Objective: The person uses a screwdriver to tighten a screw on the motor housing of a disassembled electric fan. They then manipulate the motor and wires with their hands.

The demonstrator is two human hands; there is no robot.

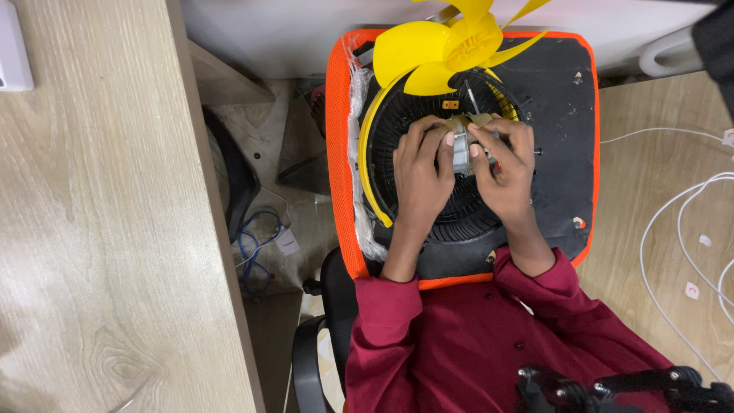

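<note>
Two hands meet over the middle of a fan housing, and the work goes best if both keep that shared grip. Nearest the camera, the maroon shirt (pixel 489 344) fills the bottom of the view, with a dark headset mount (pixel 612 386) at about 5 o'clock. From the sleeves the forearms rise toward 12 o'clock. The left hand (pixel 420 172) wraps its fingers (pixel 446 140) closed against the left side of a small grey motor (pixel 461 149); the right hand (pixel 508 168) pinches the same motor from the right, fingertips (pixel 475 130) curled tight on it. The motor sits at the hub of the round black fan grille (pixel 451 214), which lies flat on an orange-edged black chair seat (pixel 566 115).

A yellow rim ring (pixel 365 160) curves along the grille at 9 o'clock, and the yellow fan blade (pixel 443 46) rests beyond the hands at 12 o'clock, partly over the grille's far edge. To handle the motor well, the person would likely hold it square to the grille hub, steady it with one hand while the other works, and keep the thin shaft (pixel 472 98) clear of the blade. Wooden counter (pixel 99 199) runs down the 9 o'clock side; white cables (pixel 673 222) trail over the counter at 3 o'clock.
</note>
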